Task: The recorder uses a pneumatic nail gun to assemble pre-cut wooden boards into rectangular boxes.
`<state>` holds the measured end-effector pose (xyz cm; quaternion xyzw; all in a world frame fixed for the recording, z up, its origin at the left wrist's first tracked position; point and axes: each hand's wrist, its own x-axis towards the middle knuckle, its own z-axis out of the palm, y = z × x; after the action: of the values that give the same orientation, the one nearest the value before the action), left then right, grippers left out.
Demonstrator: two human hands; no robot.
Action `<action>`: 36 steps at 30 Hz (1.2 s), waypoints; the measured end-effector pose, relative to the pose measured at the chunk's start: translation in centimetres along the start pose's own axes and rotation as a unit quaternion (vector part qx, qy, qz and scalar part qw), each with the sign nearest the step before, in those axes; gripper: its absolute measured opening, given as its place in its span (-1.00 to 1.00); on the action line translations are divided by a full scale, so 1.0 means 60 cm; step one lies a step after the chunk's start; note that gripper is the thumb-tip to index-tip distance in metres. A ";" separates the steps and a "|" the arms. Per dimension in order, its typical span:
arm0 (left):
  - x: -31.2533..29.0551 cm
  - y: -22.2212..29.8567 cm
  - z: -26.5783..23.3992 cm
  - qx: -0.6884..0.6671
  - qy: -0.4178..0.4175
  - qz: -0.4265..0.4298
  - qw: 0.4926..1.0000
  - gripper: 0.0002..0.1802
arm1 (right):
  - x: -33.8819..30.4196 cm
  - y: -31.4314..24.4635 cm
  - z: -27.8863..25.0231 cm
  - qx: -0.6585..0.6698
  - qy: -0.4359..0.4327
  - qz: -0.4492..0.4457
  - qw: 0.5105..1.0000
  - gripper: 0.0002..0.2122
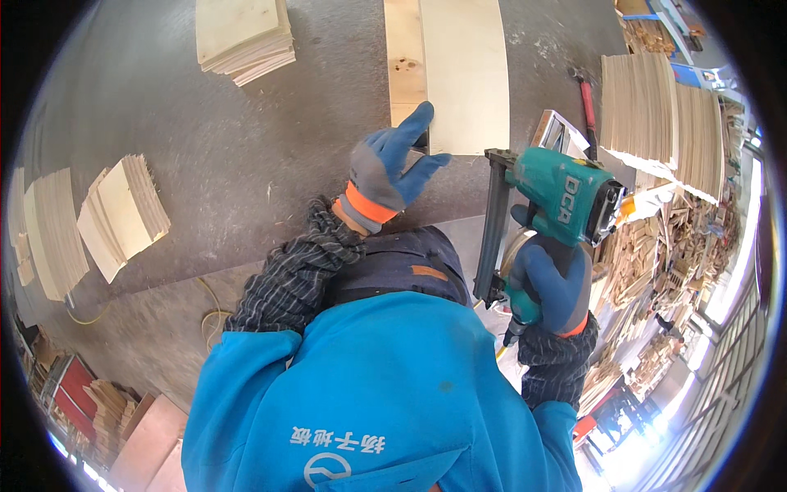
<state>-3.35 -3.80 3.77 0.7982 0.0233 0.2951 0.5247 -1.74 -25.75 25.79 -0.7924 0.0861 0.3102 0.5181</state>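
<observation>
My right hand (560, 283), in a blue and grey glove, grips the handle of a green pneumatic nail gun (561, 184). The gun's long dark magazine points toward my body, and its nose is beside the near right corner of a pale plywood board (467, 78). Left of that board lies a narrower wood strip (405, 66) with a knot in it. My left hand (389, 168), gloved alike with an orange cuff, is open at the near end of the two pieces. Its fingers are spread apart; whether they touch the wood I cannot tell.
Stacks of thin boards lie at the far left (242, 33), at the left (127, 213) and at the right (639, 107). Near the gun are a red-handled hammer (588, 102) and an open metal-edged box (561, 131). Scrap wood (643, 254) is heaped beyond the table's right side.
</observation>
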 end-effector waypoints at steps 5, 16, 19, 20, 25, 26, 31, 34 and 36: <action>0.001 0.004 -0.005 0.018 -0.020 -0.022 0.999 -0.20 | 0.004 0.003 0.011 -0.031 -0.014 0.019 0.999 -0.70; 0.003 0.006 0.000 0.000 -0.007 0.005 1.000 -0.18 | 0.013 0.008 0.018 -0.063 -0.025 0.038 0.997 -0.84; 0.002 0.005 -0.001 -0.003 -0.011 -0.012 1.000 -0.18 | 0.013 0.010 0.022 -0.045 -0.013 0.008 0.999 -0.84; 0.002 0.004 0.000 0.001 -0.011 -0.013 1.000 -0.19 | 0.013 0.004 0.022 -0.075 -0.018 0.010 0.997 -0.68; 0.000 0.002 -0.002 0.002 -0.014 -0.016 1.000 -0.20 | -0.004 0.001 0.005 -0.051 0.042 -0.035 0.997 -0.62; 0.000 0.002 -0.002 -0.006 -0.015 -0.017 1.000 -0.20 | -0.005 0.000 0.000 -0.051 0.043 -0.035 0.997 -0.62; 0.001 0.004 -0.001 0.005 -0.007 -0.012 1.000 -0.22 | 0.002 -0.006 -0.031 -0.022 0.067 -0.027 0.997 -0.48; 0.003 0.007 -0.001 -0.002 -0.007 -0.023 1.000 -0.24 | 0.010 0.006 -0.029 -0.042 0.056 -0.025 0.997 -0.43; 0.004 0.009 0.000 -0.002 -0.009 -0.027 1.000 -0.24 | 0.014 0.009 -0.029 -0.041 0.049 -0.031 0.997 -0.43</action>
<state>-3.30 -3.98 4.31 0.7988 0.0398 0.2734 0.5345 -0.62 -27.38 25.36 -0.8296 0.0740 0.2577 0.4897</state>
